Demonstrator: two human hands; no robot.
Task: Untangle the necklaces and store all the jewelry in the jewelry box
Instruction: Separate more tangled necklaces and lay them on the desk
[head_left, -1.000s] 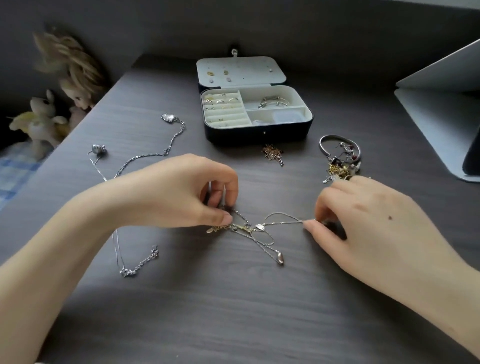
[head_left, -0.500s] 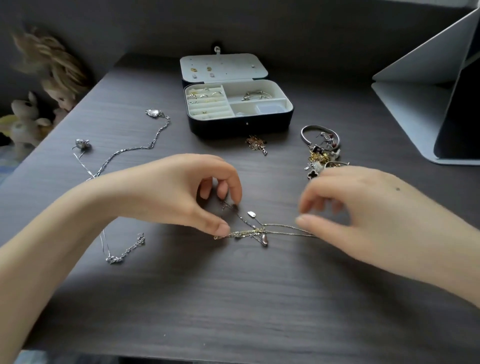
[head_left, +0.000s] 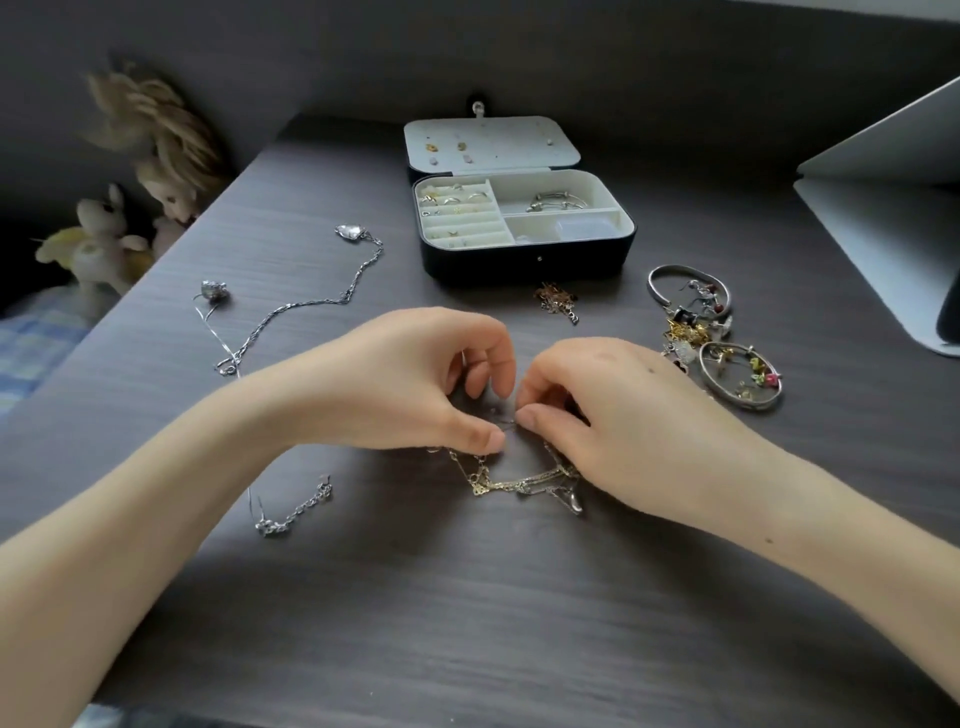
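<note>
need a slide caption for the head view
Left hand and right hand pinch tangled chains on the desk; open jewelry box behind.

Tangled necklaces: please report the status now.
Left hand, right hand both pinch tangled gold-silver chains. Black jewelry box open. Small gold trinket lies before box.

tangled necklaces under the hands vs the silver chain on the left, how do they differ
The tangled necklaces are bunched and knotted; the silver chain lies stretched out. Left hand and right hand pinch the tangled necklaces; the silver chain is unheld. Both lie outside the jewelry box.
</note>
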